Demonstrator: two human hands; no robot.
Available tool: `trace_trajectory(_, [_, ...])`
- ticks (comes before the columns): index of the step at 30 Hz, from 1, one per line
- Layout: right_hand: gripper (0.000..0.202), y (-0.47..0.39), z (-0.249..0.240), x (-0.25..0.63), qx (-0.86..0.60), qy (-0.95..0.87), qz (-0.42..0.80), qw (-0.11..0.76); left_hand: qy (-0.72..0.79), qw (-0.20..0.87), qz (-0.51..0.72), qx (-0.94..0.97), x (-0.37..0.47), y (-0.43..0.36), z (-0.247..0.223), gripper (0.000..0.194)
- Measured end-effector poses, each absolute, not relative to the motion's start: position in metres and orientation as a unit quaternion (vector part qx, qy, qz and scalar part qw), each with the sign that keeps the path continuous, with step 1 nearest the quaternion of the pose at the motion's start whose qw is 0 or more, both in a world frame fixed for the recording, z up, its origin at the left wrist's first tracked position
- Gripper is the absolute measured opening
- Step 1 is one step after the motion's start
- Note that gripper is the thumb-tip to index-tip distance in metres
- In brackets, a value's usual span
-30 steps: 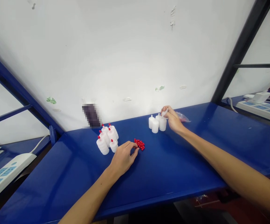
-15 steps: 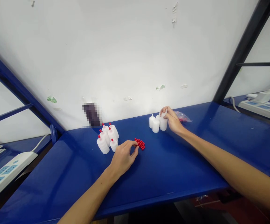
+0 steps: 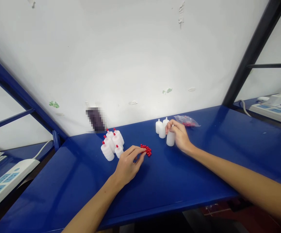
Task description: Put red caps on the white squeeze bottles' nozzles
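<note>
My right hand (image 3: 179,134) is closed around a white plastic squeeze bottle (image 3: 170,139), held just in front of a few uncapped bottles (image 3: 162,131) with bare nozzles. Its fingers hide the top of that bottle. At the near left edge of a small pile of red caps (image 3: 149,152), my left hand (image 3: 130,161) pinches with thumb and forefinger at one cap. Left of this hand, several white bottles with red tips (image 3: 108,151) stand upright in a cluster.
A clear plastic bag (image 3: 187,121) with red pieces inside lies by the wall behind my right hand. The blue table (image 3: 169,181) meets the white wall. Power strips (image 3: 8,179) lie at both sides, beyond the metal frame posts (image 3: 249,48). A blurred dark patch (image 3: 96,119) is behind the capped bottles.
My right hand has drawn one bottle toward me, away from the others, uncovering more of the plastic bag. The left fingertips have closed at the red caps.
</note>
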State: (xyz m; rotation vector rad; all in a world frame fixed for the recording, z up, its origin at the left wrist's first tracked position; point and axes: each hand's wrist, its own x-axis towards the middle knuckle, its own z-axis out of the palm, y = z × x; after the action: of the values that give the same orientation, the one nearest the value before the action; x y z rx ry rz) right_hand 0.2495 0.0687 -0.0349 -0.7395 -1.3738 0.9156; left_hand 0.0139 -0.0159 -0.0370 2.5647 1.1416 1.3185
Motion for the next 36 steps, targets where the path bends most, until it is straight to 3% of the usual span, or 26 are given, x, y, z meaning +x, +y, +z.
trace_trajectory(4, [0.011, 0.037, -0.033, 0.232, -0.245, -0.641, 0.511, 0.517, 0.399, 0.042, 0.452, 0.796, 0.016, -0.018, -0.035, 0.015])
trace_trajectory(7, [0.018, 0.029, -0.030, 0.230, -0.232, -0.714, 0.483, 0.451, 0.414, 0.073, 0.467, 0.778, 0.017, -0.019, -0.034, 0.024])
trace_trajectory(10, [0.022, 0.032, -0.029, 0.233, -0.258, -0.751, 0.432, 0.427, 0.407, 0.122, 0.490, 0.761, 0.018, -0.019, -0.033, 0.020])
trace_trajectory(17, [0.021, 0.035, -0.034, 0.233, -0.236, -0.727, 0.477, 0.434, 0.405, 0.258, 0.522, 0.705, 0.038, -0.017, -0.018, 0.015])
trace_trajectory(36, [0.007, 0.034, -0.033, 0.231, -0.199, -0.709, 0.527, 0.425, 0.399, 0.284, 0.394, 0.778, 0.067, 0.002, 0.021, 0.012])
